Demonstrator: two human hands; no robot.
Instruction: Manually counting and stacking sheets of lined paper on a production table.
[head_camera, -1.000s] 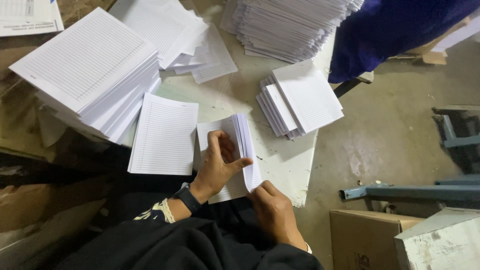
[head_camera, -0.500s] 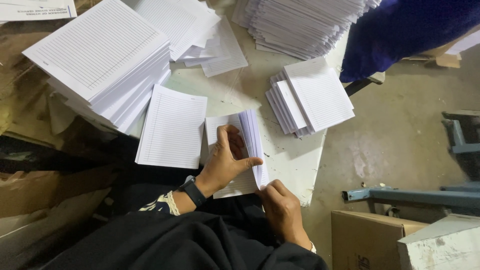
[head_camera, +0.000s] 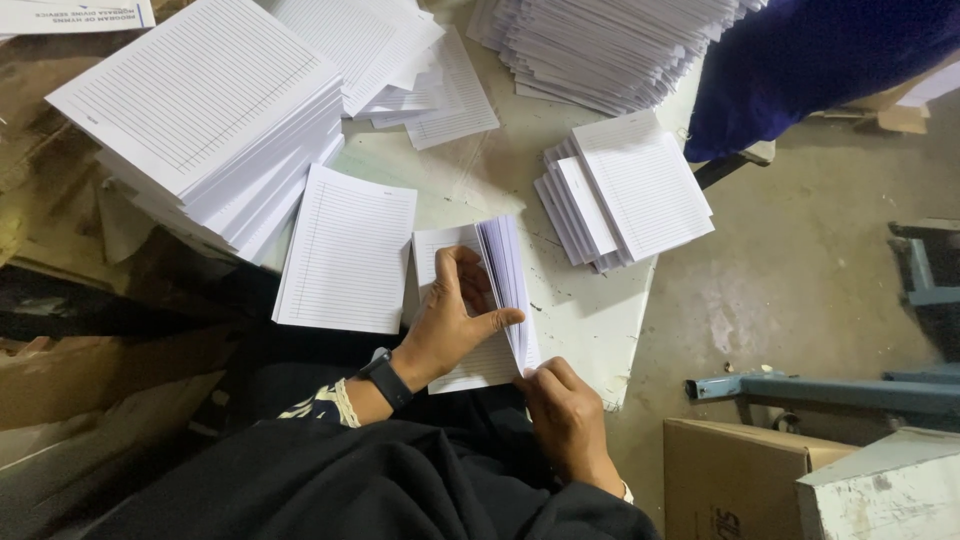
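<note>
— What are the hands doing?

— The left hand (head_camera: 455, 320) lies flat on a small bundle of lined sheets (head_camera: 480, 300) at the near edge of the tabletop (head_camera: 580, 310), fingers spread and the thumb hooked against a fan of raised pages. The right hand (head_camera: 565, 415) pinches the near corner of those same pages between thumb and fingertips, holding them up on edge.

— And around the bundle?

— Just left of it lies a single lined pad (head_camera: 348, 250), flat. Farther left and farther back stands a tall stack of big lined sheets (head_camera: 215, 120), with loose sheets (head_camera: 400, 60) spread behind it. Right of the bundle sits a low, staggered pile of small pads (head_camera: 630, 185). At the far edge is another wide heap of paper (head_camera: 600, 45), and a blue cloth (head_camera: 820, 60) hangs at far right.
</note>
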